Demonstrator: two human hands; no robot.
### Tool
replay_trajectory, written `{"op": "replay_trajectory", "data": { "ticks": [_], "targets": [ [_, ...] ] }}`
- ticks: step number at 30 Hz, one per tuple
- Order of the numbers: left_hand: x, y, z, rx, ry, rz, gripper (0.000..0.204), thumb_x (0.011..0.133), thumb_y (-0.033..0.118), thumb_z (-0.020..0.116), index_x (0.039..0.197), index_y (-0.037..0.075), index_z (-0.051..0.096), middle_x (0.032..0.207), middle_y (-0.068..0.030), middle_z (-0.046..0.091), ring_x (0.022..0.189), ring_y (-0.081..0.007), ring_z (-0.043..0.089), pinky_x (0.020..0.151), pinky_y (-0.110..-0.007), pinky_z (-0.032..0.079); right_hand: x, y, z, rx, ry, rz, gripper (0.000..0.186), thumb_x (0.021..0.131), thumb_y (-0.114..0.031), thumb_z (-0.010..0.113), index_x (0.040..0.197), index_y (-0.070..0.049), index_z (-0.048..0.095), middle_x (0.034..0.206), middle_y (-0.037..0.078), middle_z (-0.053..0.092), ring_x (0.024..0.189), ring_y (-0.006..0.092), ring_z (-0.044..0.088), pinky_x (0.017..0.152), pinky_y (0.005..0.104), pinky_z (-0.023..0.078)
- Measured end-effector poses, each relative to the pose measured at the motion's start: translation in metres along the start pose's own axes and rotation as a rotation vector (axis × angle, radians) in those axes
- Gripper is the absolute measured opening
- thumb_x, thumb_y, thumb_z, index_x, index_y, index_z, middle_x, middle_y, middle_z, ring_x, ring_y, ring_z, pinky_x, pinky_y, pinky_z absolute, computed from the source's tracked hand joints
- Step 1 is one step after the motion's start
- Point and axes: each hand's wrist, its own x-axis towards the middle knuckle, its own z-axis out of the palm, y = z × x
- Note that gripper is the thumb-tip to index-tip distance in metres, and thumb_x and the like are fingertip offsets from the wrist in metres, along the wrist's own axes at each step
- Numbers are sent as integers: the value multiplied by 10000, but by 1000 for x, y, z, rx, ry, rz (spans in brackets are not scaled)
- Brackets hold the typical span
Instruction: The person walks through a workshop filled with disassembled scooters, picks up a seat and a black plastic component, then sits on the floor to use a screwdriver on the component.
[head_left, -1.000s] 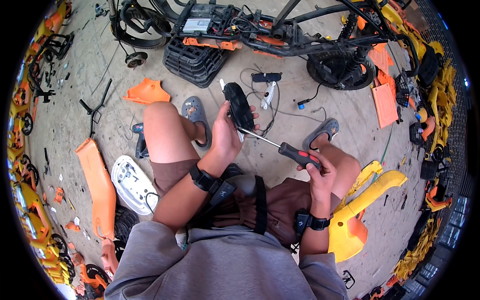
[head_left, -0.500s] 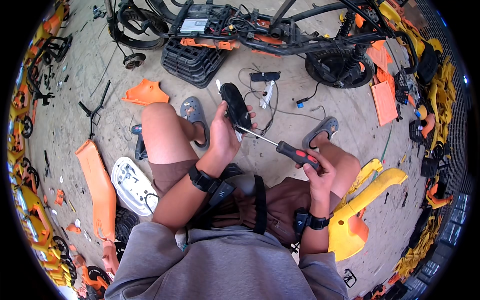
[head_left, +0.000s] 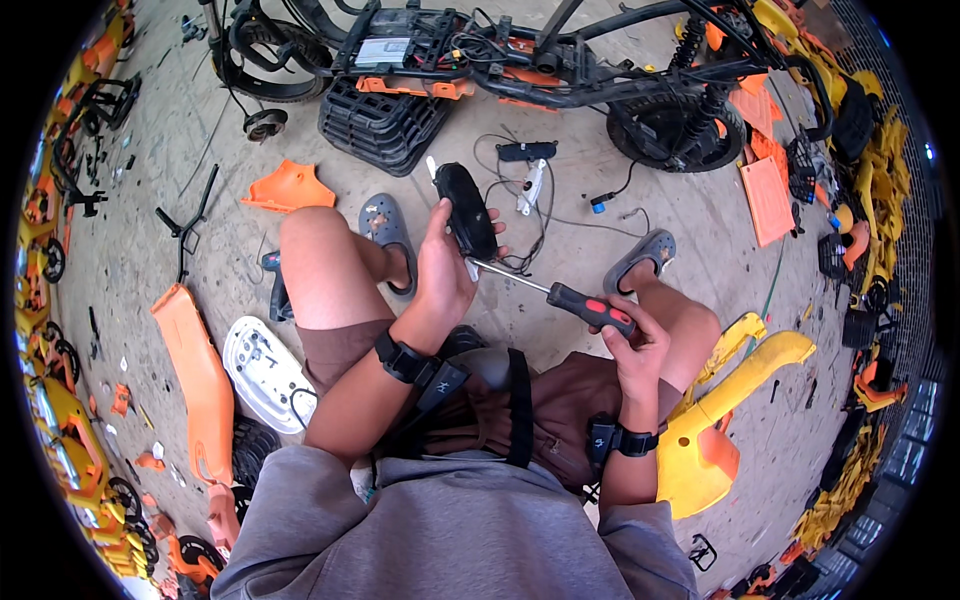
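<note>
My left hand (head_left: 448, 260) grips a black oblong housing (head_left: 463, 207) with a white strip along its side, held tilted above the floor between my legs. My right hand (head_left: 635, 342) is closed on the red-and-black handle of a screwdriver (head_left: 590, 310), whose metal shaft reaches up-left to the housing's lower end; I cannot make out exactly where the tip sits. Beyond the housing lie loose cables, a small black part (head_left: 525, 151) and a white part (head_left: 531, 187) on the concrete floor (head_left: 540, 330).
A black scooter frame (head_left: 560, 80) stands ahead over a black crate (head_left: 380, 125). Orange panels (head_left: 195, 385) (head_left: 765, 200), a white tray (head_left: 268, 370), a drill (head_left: 277, 285) and yellow bodywork (head_left: 705, 460) surround me. Piles of parts (head_left: 875, 200) line both sides.
The housing, both my hands and the screwdriver have shifted slightly left in the picture, as have things on the floor. Both grips look the same.
</note>
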Motion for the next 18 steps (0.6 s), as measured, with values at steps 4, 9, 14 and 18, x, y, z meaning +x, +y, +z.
{"op": "replay_trajectory", "data": {
  "ticks": [4,9,14,18],
  "targets": [
    [-3,3,3,-19,-6,-18,456,989,404,316,1169,28,501,1063,-151,630,953,-262,612,774,-415,499,0,0,-1,8,-2,-5,349,790,72,659,1131,91,590,1083,189,638,878,198,647,776,286,539],
    [-4,3,5,4,-7,-23,460,986,407,319,1169,27,505,1061,-147,636,966,-261,610,775,-409,496,0,-2,0,50,24,-36,339,791,71,656,1122,92,590,1075,193,638,857,200,651,766,284,540],
    [-3,2,4,40,12,-19,471,992,414,290,1176,38,505,1065,-143,636,969,-255,607,783,-403,489,0,-2,2,48,50,-46,331,795,65,656,1119,92,590,1073,193,639,849,200,652,750,280,540],
    [-5,2,8,64,21,-10,488,998,429,264,1184,45,500,1067,-143,636,962,-249,607,787,-402,487,0,-1,0,19,40,-36,335,796,62,661,1122,89,591,1071,187,641,842,198,654,749,280,541]
  ]
}}
